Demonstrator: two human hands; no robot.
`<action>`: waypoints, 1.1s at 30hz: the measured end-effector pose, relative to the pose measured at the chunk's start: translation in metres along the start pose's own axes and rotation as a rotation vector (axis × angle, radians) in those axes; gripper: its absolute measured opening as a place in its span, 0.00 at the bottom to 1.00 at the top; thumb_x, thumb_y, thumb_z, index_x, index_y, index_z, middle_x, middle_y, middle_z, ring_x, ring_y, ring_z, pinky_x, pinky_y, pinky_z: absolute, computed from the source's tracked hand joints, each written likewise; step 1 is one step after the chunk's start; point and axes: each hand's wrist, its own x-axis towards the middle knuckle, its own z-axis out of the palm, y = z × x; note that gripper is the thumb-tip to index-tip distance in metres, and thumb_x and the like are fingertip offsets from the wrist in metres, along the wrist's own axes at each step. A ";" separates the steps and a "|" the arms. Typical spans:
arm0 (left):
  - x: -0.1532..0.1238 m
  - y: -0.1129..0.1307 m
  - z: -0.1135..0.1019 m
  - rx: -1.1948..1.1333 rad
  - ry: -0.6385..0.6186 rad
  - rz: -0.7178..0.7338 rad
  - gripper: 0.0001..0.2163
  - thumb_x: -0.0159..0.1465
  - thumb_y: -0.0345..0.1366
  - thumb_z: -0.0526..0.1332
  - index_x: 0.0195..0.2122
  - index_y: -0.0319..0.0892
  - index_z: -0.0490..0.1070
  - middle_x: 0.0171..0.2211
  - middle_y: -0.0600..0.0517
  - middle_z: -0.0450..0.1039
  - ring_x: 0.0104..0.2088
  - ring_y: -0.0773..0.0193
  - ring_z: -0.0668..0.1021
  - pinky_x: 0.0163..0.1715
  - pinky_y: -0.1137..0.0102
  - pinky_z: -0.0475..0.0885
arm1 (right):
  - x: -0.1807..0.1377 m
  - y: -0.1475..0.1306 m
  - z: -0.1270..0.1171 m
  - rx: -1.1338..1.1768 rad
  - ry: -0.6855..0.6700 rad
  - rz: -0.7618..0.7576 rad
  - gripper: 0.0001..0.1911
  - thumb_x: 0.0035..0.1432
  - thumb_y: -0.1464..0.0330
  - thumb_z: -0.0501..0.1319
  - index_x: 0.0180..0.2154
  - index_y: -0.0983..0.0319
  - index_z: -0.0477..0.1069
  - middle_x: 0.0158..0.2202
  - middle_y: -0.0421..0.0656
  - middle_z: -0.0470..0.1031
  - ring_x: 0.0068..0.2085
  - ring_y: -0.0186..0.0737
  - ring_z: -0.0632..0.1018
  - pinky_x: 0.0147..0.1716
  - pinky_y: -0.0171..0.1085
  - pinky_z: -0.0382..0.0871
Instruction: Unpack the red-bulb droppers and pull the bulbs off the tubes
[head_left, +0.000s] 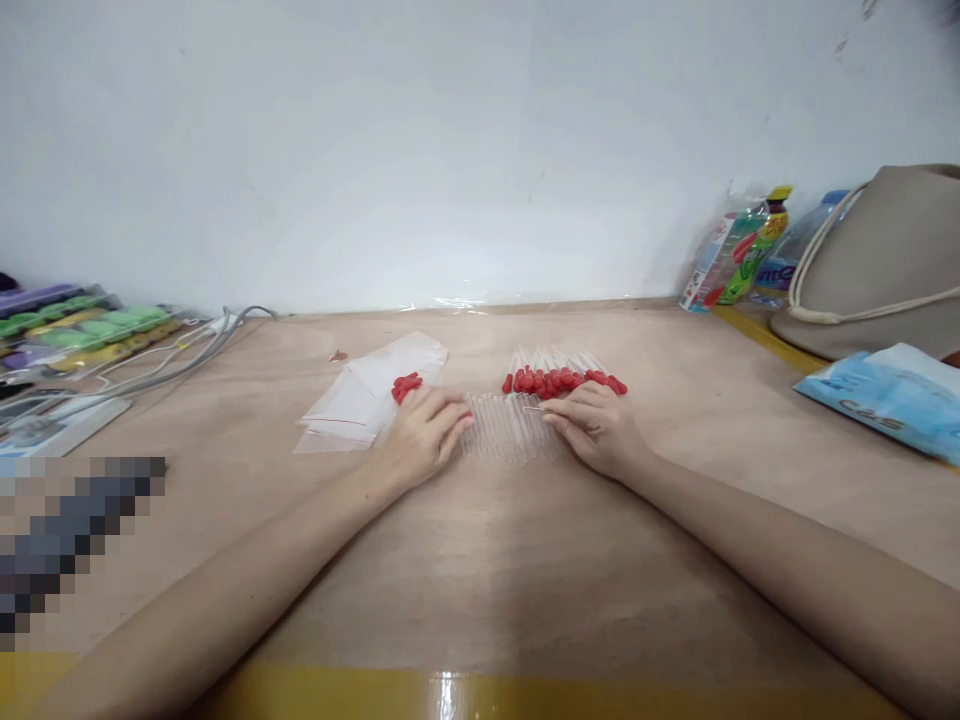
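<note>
A row of thin clear glass tubes lies side by side on the table between my hands. My right hand pinches one glass tube at its end, pointing left over the row. The fingers of my left hand are closed on a small red rubber bulb, mostly hidden by the fingertips. Behind that hand, a small pile of red rubber bulbs rests on clear plastic bags. Beyond the tubes lie several droppers, their red bulbs toward me and tubes pointing away.
At left are packs of colourful items, grey cables and a white power strip. Bottles, a beige bag and a blue tissue pack stand or lie at right. Yellow tape runs along the near edge.
</note>
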 end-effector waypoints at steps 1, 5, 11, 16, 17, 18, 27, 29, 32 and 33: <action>0.005 -0.005 -0.003 0.013 0.011 -0.068 0.10 0.64 0.36 0.53 0.35 0.40 0.72 0.34 0.47 0.70 0.36 0.61 0.72 0.37 0.65 0.68 | 0.000 0.001 0.001 -0.052 -0.017 0.040 0.10 0.58 0.66 0.56 0.36 0.60 0.76 0.24 0.42 0.73 0.30 0.37 0.73 0.33 0.40 0.65; 0.041 -0.033 -0.015 0.015 -0.191 -0.379 0.10 0.61 0.38 0.54 0.32 0.42 0.74 0.29 0.49 0.69 0.32 0.63 0.72 0.33 0.69 0.67 | 0.001 -0.001 0.006 -0.174 -0.055 0.137 0.13 0.59 0.65 0.54 0.39 0.60 0.75 0.23 0.41 0.69 0.28 0.36 0.70 0.32 0.38 0.58; 0.083 -0.075 -0.003 0.129 -0.610 -0.698 0.16 0.54 0.42 0.60 0.43 0.42 0.70 0.33 0.50 0.75 0.32 0.62 0.75 0.31 0.72 0.67 | 0.004 -0.010 0.006 -0.132 -0.043 0.198 0.10 0.55 0.71 0.53 0.37 0.63 0.70 0.26 0.40 0.73 0.30 0.36 0.72 0.37 0.39 0.55; 0.082 -0.082 0.015 0.167 -0.687 -0.722 0.11 0.45 0.39 0.65 0.29 0.41 0.73 0.25 0.49 0.75 0.29 0.58 0.76 0.29 0.71 0.67 | 0.003 -0.014 0.005 -0.159 -0.012 0.120 0.07 0.54 0.71 0.54 0.29 0.62 0.70 0.24 0.39 0.74 0.27 0.34 0.71 0.34 0.39 0.53; 0.082 -0.081 0.016 0.168 -0.681 -0.720 0.09 0.45 0.39 0.65 0.27 0.41 0.73 0.24 0.49 0.75 0.29 0.58 0.76 0.29 0.70 0.67 | 0.003 -0.015 0.005 -0.166 -0.008 0.110 0.07 0.54 0.71 0.54 0.29 0.61 0.71 0.25 0.39 0.75 0.27 0.35 0.71 0.34 0.39 0.53; 0.082 -0.079 0.017 0.168 -0.659 -0.711 0.09 0.46 0.40 0.64 0.26 0.41 0.73 0.25 0.48 0.75 0.30 0.58 0.76 0.30 0.70 0.67 | 0.003 -0.016 0.006 -0.172 -0.004 0.104 0.07 0.54 0.71 0.54 0.29 0.61 0.71 0.25 0.39 0.76 0.27 0.35 0.71 0.34 0.39 0.53; 0.095 -0.032 0.031 -0.001 -0.521 -0.515 0.12 0.55 0.45 0.58 0.30 0.43 0.73 0.31 0.52 0.75 0.33 0.62 0.75 0.33 0.71 0.68 | 0.001 -0.017 0.011 -0.191 -0.092 0.046 0.11 0.57 0.66 0.54 0.35 0.60 0.75 0.29 0.42 0.76 0.31 0.38 0.71 0.36 0.42 0.54; 0.095 -0.025 0.039 -0.021 -0.537 -0.514 0.12 0.55 0.46 0.57 0.29 0.43 0.73 0.30 0.52 0.76 0.32 0.61 0.76 0.33 0.70 0.68 | 0.002 -0.018 0.009 -0.154 -0.160 0.019 0.14 0.57 0.60 0.55 0.38 0.60 0.74 0.29 0.43 0.76 0.33 0.39 0.70 0.38 0.42 0.54; 0.095 -0.018 0.048 -0.019 -0.535 -0.530 0.12 0.55 0.44 0.56 0.29 0.43 0.73 0.31 0.51 0.76 0.32 0.60 0.76 0.36 0.68 0.68 | 0.004 -0.020 0.005 -0.106 -0.257 -0.013 0.26 0.52 0.50 0.56 0.43 0.62 0.72 0.30 0.44 0.73 0.34 0.41 0.69 0.39 0.43 0.54; 0.096 -0.017 0.050 -0.015 -0.536 -0.536 0.12 0.55 0.44 0.56 0.29 0.43 0.73 0.31 0.51 0.76 0.33 0.59 0.76 0.37 0.67 0.67 | 0.004 -0.020 0.003 -0.094 -0.281 -0.019 0.29 0.51 0.48 0.56 0.44 0.63 0.72 0.31 0.44 0.73 0.35 0.41 0.68 0.39 0.43 0.54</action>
